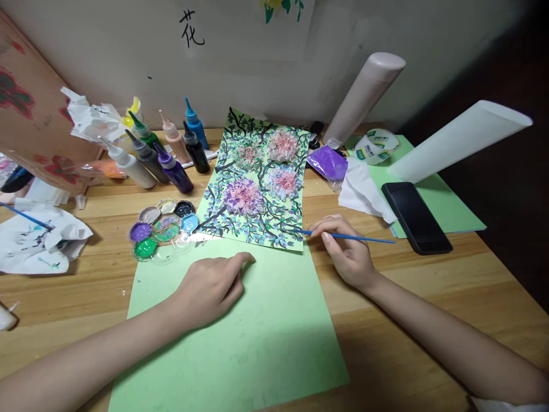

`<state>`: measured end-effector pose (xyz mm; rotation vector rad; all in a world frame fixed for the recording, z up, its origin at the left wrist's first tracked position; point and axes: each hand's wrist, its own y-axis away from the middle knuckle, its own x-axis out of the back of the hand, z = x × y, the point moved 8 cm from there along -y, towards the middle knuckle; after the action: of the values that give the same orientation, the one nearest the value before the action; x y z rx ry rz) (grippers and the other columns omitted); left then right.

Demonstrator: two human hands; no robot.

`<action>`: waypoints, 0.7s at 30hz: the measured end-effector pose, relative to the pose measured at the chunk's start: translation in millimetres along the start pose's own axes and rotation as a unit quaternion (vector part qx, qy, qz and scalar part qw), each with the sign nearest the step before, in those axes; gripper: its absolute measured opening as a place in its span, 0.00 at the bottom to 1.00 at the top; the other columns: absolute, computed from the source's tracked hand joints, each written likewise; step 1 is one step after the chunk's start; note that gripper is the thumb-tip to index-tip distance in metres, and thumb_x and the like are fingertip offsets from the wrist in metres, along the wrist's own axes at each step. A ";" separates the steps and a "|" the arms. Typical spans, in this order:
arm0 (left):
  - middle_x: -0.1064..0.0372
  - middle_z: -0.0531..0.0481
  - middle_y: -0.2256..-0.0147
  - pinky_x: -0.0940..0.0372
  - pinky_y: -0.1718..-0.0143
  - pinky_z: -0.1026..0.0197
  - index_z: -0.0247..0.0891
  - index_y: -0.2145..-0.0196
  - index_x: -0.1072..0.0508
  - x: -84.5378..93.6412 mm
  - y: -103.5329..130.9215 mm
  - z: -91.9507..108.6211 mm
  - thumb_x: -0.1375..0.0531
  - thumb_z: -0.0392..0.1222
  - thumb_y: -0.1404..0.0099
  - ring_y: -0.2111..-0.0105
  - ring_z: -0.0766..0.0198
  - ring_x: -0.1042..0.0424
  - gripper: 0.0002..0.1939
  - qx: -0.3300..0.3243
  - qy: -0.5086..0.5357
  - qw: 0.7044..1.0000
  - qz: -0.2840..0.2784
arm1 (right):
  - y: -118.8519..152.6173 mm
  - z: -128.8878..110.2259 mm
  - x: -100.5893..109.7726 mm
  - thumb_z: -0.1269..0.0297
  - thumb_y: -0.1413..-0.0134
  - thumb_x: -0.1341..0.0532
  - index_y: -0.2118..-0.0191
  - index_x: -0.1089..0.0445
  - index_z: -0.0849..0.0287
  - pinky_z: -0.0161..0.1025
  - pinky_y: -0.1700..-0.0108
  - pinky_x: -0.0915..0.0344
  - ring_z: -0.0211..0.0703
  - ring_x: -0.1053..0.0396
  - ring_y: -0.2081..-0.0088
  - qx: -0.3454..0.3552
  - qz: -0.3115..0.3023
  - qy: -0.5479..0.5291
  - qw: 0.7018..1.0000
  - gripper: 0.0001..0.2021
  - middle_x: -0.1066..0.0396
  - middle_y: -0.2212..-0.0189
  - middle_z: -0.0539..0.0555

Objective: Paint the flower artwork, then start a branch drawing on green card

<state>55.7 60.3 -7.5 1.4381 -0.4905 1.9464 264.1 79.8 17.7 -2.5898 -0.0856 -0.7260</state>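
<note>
Blue paintbrush within right grip

Wooden table below grey wall

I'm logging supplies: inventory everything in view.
Painted paper sheet: one, green, centre
Plain paper sheet: one, green, front
Stacked paper sheets: uncounted, green, right
Slim paintbrushes: two, blue, centre-right and far left
Plastic palette: one, clear, centre-left
Nozzled paint bottles: at least seven, various, behind palette
Crumpled tissues: at least three, white, both sides
Plastic-wrapped packet: one, purple, centre-right
Tape roll: one, white-green, right
Tall tubes: two, pinkish and white, right
Flat phone: one, black, right
Flowered panel: one, brown, left
Wall character: one, black, back
Wooden table: one, brown, underneath
Small clutter: uncounted, mixed, left
Left hand: one, bare, over plain sheet
Right hand: one, bare, gripping paintbrush
</note>
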 end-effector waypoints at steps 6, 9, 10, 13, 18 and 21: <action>0.35 0.56 0.75 0.48 0.75 0.62 0.41 0.52 0.44 0.1 0.0 -0.4 0.55 0.35 0.36 0.76 0.63 0.35 0.14 0.002 -0.005 1.000 0.001 | 0.3 0.6 -2.2 0.69 0.41 0.48 0.64 0.34 0.55 0.43 0.59 0.39 0.44 0.35 0.62 -0.007 -0.011 0.001 1.000 0.06 0.32 0.67 0.53; 0.35 0.56 0.75 0.48 0.75 0.62 0.41 0.51 0.44 0.0 -0.1 0.2 0.55 0.35 0.35 0.77 0.63 0.34 0.14 0.000 -0.004 1.000 0.000 | 1.1 1.3 1.8 0.68 0.41 0.49 0.65 0.35 0.55 0.43 0.59 0.39 0.43 0.35 0.63 -0.005 0.015 -0.009 1.000 0.07 0.32 0.69 0.52; 0.35 0.56 0.75 0.48 0.75 0.62 0.41 0.51 0.44 -0.3 -0.2 0.3 0.55 0.35 0.35 0.76 0.63 0.34 0.15 0.000 -0.006 1.000 -0.001 | 1.2 1.8 2.1 0.68 0.41 0.49 0.65 0.35 0.55 0.43 0.59 0.39 0.43 0.35 0.63 -0.006 0.016 -0.010 1.000 0.07 0.32 0.69 0.52; 0.34 0.56 0.76 0.48 0.75 0.62 0.41 0.51 0.44 -1.0 -0.5 0.2 0.55 0.35 0.35 0.77 0.63 0.34 0.14 0.000 -0.010 1.000 -0.003 | 0.9 5.1 0.4 0.68 0.41 0.49 0.64 0.35 0.55 0.42 0.59 0.39 0.43 0.35 0.62 -0.022 0.009 0.001 1.000 0.07 0.32 0.68 0.52; 0.33 0.55 0.74 0.47 0.74 0.62 0.41 0.52 0.43 -0.7 -1.1 0.3 0.55 0.35 0.36 0.75 0.63 0.33 0.14 0.002 -0.004 1.000 -0.006 | 1.1 7.0 5.6 0.66 0.40 0.49 0.65 0.34 0.55 0.43 0.59 0.39 0.43 0.35 0.62 -0.032 0.045 -0.008 0.998 0.07 0.33 0.69 0.52; 0.32 0.54 0.74 0.46 0.74 0.63 0.40 0.51 0.44 -0.1 -1.1 1.5 0.55 0.35 0.36 0.74 0.63 0.32 0.15 0.001 -0.002 1.000 -0.010 | 1.6 7.8 3.5 0.66 0.41 0.49 0.65 0.34 0.55 0.43 0.59 0.39 0.43 0.35 0.63 -0.038 0.034 -0.009 0.999 0.07 0.33 0.69 0.52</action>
<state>57.5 60.1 -7.3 1.4436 -0.4730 1.9292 271.2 81.6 12.9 -2.6578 0.0251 -0.6943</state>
